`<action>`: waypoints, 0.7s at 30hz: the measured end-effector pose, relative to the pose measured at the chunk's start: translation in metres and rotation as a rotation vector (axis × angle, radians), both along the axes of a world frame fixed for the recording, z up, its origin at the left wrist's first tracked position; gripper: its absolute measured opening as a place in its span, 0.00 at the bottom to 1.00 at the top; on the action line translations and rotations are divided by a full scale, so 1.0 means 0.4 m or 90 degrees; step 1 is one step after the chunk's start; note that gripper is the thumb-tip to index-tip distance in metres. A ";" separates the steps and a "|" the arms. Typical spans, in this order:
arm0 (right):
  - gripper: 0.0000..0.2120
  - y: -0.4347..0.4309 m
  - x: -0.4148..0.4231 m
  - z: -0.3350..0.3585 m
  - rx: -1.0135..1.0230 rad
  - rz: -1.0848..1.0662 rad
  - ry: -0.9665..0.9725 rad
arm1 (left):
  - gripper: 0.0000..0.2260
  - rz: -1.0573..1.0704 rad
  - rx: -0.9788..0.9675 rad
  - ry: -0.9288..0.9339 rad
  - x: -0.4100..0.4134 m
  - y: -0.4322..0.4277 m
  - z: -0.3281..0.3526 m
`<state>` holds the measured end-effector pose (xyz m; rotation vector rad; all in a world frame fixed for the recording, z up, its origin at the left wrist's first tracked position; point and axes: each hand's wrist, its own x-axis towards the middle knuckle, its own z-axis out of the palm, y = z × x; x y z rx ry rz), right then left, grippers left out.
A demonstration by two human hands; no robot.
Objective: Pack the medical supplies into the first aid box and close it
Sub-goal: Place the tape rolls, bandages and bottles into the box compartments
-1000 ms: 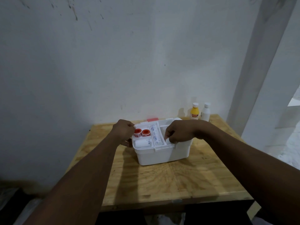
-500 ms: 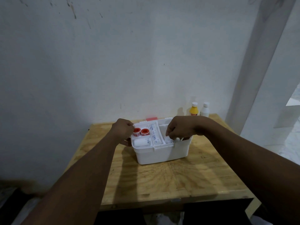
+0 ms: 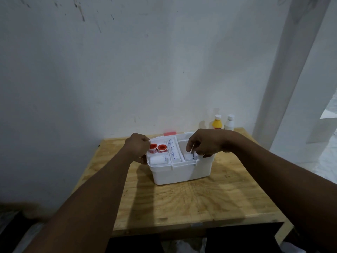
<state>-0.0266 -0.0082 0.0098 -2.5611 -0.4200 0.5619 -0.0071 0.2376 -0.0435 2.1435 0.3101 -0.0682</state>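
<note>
First aid box holds tape rolls, seemingly bandages.

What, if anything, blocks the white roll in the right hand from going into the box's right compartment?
Nothing visible: the right hand holds the white roll over the box, beside another roll already there.

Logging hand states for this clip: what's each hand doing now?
Left hand: closed, gripping the first aid box at its left end.
Right hand: closed on a white roll.
</note>
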 end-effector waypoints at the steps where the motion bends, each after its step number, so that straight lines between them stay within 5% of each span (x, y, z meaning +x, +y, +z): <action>1: 0.19 -0.001 0.001 -0.001 0.018 -0.008 0.007 | 0.05 0.001 0.000 0.001 0.000 -0.001 0.000; 21: 0.14 -0.003 0.002 0.001 0.056 -0.023 0.020 | 0.03 0.006 0.008 0.010 -0.001 -0.003 0.002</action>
